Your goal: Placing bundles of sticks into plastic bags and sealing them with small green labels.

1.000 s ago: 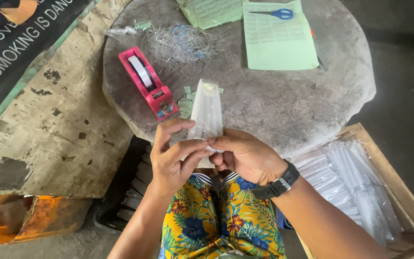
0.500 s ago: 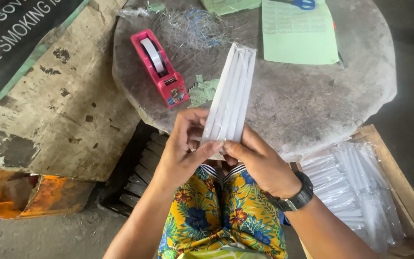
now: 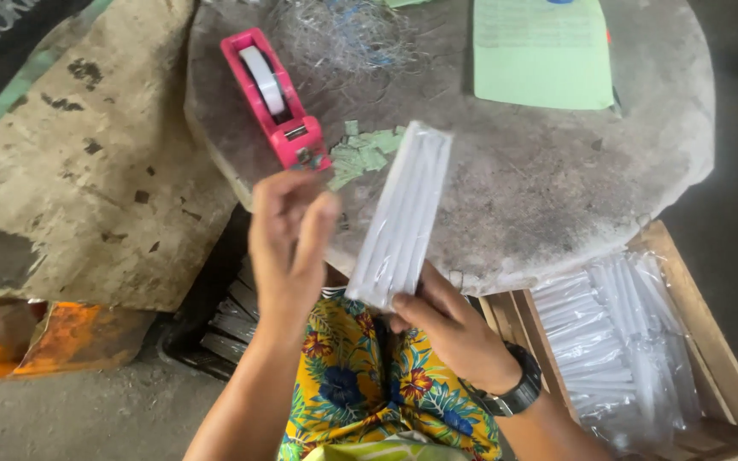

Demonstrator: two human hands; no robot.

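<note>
Round stone bench (image 3: 557,171). Right hand (image 3: 446,329) grips packet of white sticks (image 3: 403,213); left hand (image 3: 288,248) empty, fingers loose, near tape dispenser (image 3: 271,94). Packet apparently filled, taping not yet done.

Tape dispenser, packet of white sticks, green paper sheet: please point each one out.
tape dispenser (image 3: 272,98): head view, on the pink body beside the tape roll.
packet of white sticks (image 3: 403,213): head view, on the middle of the clear wrap.
green paper sheet (image 3: 543,55): head view, on its flat middle.
</note>
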